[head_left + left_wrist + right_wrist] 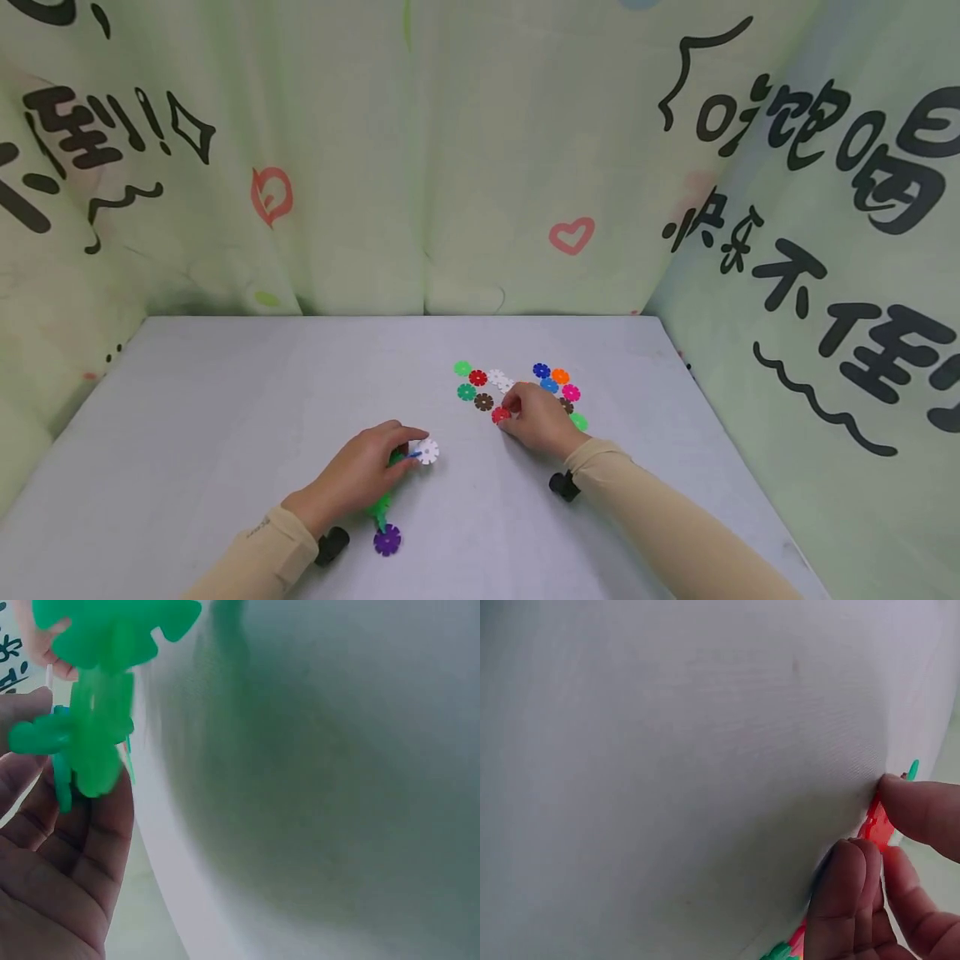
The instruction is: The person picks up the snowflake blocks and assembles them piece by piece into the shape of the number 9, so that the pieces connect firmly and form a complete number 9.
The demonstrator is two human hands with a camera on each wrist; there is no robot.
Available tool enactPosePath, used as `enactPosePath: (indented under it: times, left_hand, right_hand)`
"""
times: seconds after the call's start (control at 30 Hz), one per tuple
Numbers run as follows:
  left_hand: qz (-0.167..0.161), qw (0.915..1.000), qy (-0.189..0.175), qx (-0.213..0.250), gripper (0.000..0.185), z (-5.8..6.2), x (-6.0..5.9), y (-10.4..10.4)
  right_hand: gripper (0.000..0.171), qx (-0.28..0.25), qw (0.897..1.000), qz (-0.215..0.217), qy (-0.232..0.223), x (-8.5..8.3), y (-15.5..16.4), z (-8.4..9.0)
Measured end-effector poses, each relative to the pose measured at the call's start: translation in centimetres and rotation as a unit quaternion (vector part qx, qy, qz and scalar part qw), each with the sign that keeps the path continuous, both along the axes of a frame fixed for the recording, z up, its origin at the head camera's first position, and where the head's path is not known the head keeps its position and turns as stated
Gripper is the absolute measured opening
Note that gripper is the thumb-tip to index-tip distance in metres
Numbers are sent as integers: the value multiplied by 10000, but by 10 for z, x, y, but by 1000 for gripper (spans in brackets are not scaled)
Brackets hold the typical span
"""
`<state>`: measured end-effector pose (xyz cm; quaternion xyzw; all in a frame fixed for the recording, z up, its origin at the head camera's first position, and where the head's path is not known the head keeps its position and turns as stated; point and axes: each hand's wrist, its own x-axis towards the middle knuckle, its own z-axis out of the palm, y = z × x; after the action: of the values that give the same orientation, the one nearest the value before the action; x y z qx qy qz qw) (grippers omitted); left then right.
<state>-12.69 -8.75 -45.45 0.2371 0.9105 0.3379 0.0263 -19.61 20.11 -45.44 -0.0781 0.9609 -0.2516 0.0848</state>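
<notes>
The right hand [542, 419] is pinching a red disc [499, 414] between thumb and bent fingertips, the gap only as wide as the disc; the disc is lying at those tips, near the white table [225, 400]. The left hand [363, 471] is holding a string of joined discs [380, 508] between thumb and curled fingers. At those tips a white disc [428, 452] is sticking out; below the fingers a purple disc [387, 540] is hanging at the other end.

Loose discs are crowding the right fingers. To their left are lying one light green disc [462, 367], one dark red disc [478, 377], one green disc [467, 392], one brown disc [483, 402] and white discs, seemingly two, overlapping. Right of them, six are showing clearly: one dark blue, one orange, one blue, one pink, one brown, one light green. The right hand's back is blocking part of this group, so its full count is staying unclear.
</notes>
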Motion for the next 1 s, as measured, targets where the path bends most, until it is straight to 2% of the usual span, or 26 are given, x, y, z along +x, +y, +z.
enactPosePath:
  times: [0.17,0.23,0.33,0.53,0.73,1.0]
  left_hand:
    - [-1,10000,84,9,34,-2,-1,0]
    - [28,10000,78,27,35,-2,-1,0]
    - [107,9999,12,54,35,-2,-2,1]
    - [274,9994,-114,188,36,0,-2,1]
    - [327,9984,-92,454,36,1,-2,0]
    - [275,9981,-133,544,37,1,-2,0]
  right_hand:
    - [27,-359,9989,-261,-166,6,-2,2]
    - [26,-531,9984,-154,-94,12,-4,3]
    - [20,-866,9959,258,-8,24,-11,7]
    - [15,-1372,9845,1095,74,48,-32,13]
    - [17,-1495,9741,1531,729,59,-51,16]
    - [17,-1308,9681,1708,1282,63,-58,16]
